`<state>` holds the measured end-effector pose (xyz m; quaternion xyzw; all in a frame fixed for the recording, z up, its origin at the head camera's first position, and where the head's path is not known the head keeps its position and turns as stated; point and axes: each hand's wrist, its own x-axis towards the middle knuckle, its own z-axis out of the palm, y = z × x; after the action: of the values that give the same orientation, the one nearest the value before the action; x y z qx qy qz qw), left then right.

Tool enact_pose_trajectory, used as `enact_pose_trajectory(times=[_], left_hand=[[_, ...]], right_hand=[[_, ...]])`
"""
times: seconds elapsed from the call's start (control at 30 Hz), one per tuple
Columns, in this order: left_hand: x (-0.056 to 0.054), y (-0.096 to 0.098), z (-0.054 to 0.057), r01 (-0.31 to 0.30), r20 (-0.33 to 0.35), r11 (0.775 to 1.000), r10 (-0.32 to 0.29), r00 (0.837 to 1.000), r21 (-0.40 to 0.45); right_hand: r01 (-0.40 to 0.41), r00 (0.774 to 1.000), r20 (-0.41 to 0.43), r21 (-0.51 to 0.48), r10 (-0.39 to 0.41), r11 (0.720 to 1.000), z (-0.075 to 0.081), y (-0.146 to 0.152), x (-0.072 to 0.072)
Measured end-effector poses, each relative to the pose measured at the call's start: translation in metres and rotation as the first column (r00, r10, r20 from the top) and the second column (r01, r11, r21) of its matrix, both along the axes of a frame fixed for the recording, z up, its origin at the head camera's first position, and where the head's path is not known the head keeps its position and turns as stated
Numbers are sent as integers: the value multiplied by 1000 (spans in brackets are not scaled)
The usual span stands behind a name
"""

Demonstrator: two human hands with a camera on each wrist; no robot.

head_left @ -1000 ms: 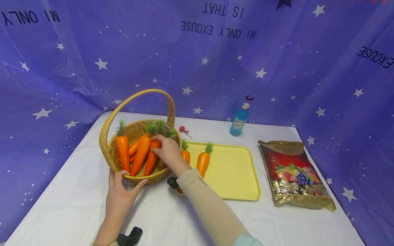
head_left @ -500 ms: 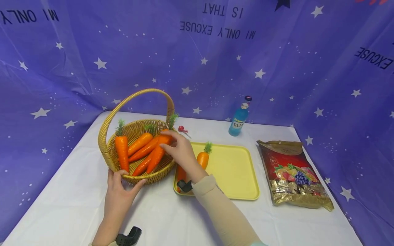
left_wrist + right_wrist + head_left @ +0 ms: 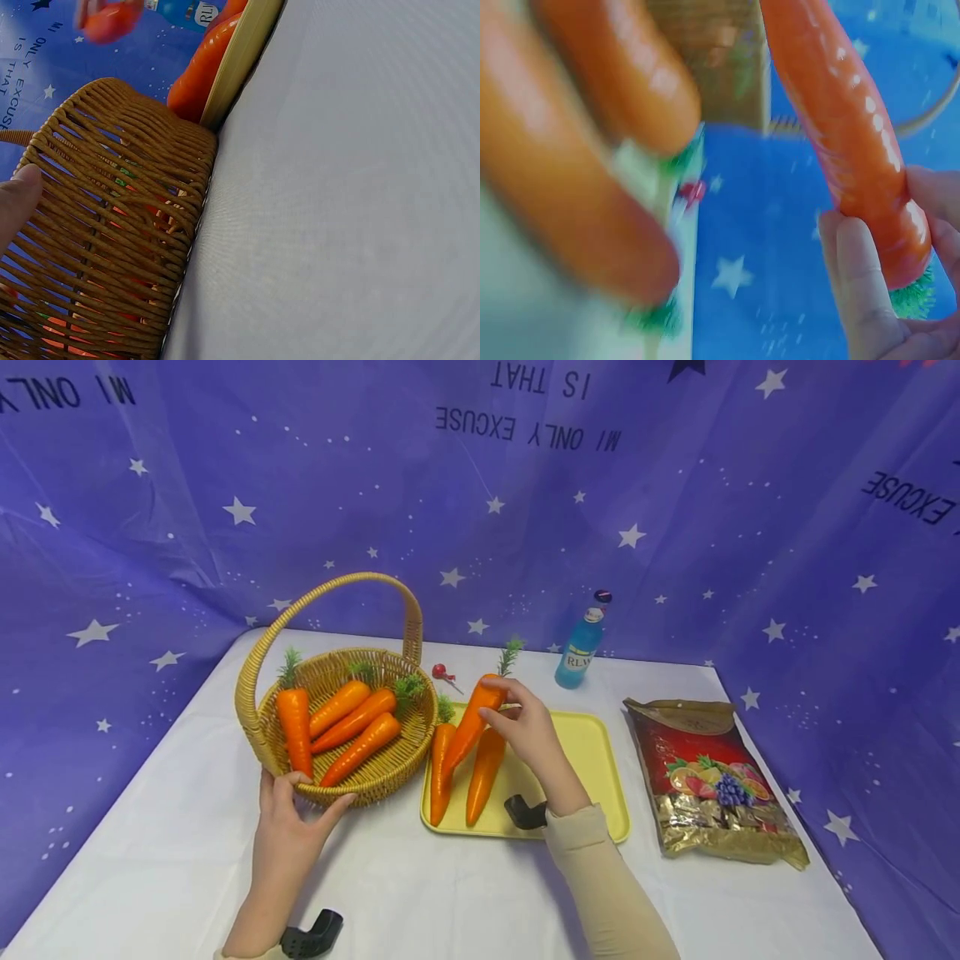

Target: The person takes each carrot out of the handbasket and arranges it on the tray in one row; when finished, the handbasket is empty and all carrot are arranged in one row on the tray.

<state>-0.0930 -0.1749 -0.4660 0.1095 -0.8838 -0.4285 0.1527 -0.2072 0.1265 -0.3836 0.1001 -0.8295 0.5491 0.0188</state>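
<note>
Right hand (image 3: 528,731) pinched a carrot (image 3: 472,722) over the yellow tray (image 3: 596,777), toward its 10 o'clock. Left hand (image 3: 291,835) gripped the basket (image 3: 408,774) at 6 o'clock, carrots (image 3: 362,749) lying inside.

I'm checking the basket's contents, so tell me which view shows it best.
The head view: it shows the basket from above, with its handle and the carrots inside. The left wrist view shows one side close up; the right wrist view, only blurred parts.
</note>
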Motion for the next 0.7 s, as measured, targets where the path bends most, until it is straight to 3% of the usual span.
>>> enact_pose_trajectory(times=[0.2,0.37,0.7], left_hand=[[0,-1,2,6,4,1000,-6,1000,6],[1,0,3,5,1,1000,-5,1000,9],[0,0,2,1,13,1000,-1,1000,20]], right_hand=[[21,1000,12,88,-22,996,-16,40,-3],[-22,999,39,139,17,990,-30,62,-1],[-50,987,163,204,16,978,-52,68,3]])
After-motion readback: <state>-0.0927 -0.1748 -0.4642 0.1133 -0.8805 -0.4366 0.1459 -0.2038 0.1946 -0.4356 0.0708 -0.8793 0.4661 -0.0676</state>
